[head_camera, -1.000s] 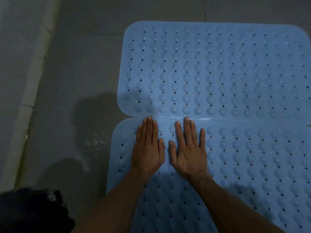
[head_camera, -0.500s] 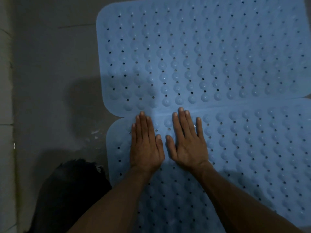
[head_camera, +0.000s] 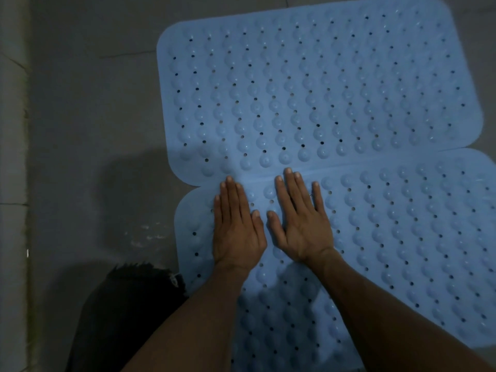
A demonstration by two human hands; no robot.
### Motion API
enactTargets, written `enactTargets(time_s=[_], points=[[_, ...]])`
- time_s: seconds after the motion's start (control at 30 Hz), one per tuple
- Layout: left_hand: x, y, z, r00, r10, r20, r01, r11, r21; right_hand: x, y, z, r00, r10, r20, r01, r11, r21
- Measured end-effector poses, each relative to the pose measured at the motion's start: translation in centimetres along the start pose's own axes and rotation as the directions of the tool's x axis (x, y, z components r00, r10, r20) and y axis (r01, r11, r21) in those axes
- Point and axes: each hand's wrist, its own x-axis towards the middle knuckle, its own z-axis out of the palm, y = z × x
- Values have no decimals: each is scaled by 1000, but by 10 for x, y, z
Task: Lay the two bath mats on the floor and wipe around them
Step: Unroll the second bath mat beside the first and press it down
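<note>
Two light blue bath mats with bumps and small holes lie flat on the grey floor, long edges touching. The far mat (head_camera: 322,89) fills the upper middle. The near mat (head_camera: 402,251) runs from the centre to the bottom right. My left hand (head_camera: 236,229) and my right hand (head_camera: 300,224) lie palm down, side by side, with straight fingers on the near mat's far left corner. Their fingertips reach the seam between the mats. Neither hand holds anything.
Grey tiled floor (head_camera: 94,116) spreads left of the mats, with a small wet patch (head_camera: 147,234). A pale raised edge (head_camera: 13,157) runs along the far left. A dark cloth-like heap (head_camera: 120,304) sits at the near mat's left edge, by my left forearm.
Both hands stay flat on the near mat near the seam. The view has swung, so the mats now sit tilted and the dark heap shows more at lower left.
</note>
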Motion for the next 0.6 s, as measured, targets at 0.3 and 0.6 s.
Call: enactTargets(time_s=[0.3,0.6], points=[[0,-2,4,1000,1,-2,-1,1000,-7,0,2,4,1000,-6,21,6,1000,15],[-2,-1,8,997,34,-65,-29,996,80,-2,5,5,999,-21,47,19,998,52]])
